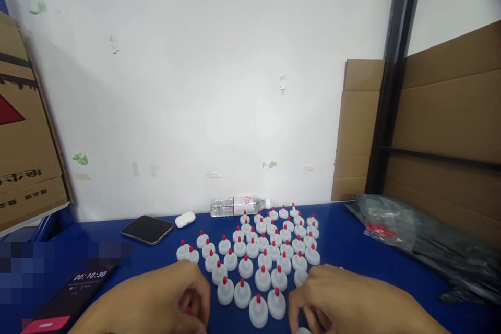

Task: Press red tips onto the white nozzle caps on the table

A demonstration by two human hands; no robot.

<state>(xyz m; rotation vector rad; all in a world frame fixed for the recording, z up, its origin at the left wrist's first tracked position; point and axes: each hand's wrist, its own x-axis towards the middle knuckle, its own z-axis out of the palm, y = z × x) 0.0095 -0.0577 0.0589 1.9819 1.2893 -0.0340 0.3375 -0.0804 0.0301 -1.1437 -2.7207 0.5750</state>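
Many small translucent white squeeze bottles with red caps [258, 312] stand upright in loose rows on the blue table. My left hand [178, 297] is at their left front, fingers curled inward, with a bit of a red cap [189, 307] showing inside the curl; the rest of what it holds is hidden. On the right front, my right hand [319, 297] is closed and bent downward. A white bottle's edge [303, 331] shows under its fingers at the bottom of the view, mostly out of sight. Another bottle [300, 277] stands partly behind that hand's knuckles.
A clear water bottle [238, 206] lies along the wall. Left of it are a white case [185, 219], a dark phone [147, 229] and another phone showing a timer [74, 289]. On the right lies a clear bag with red pieces [385, 228] on grey plastic sheeting [434, 240].
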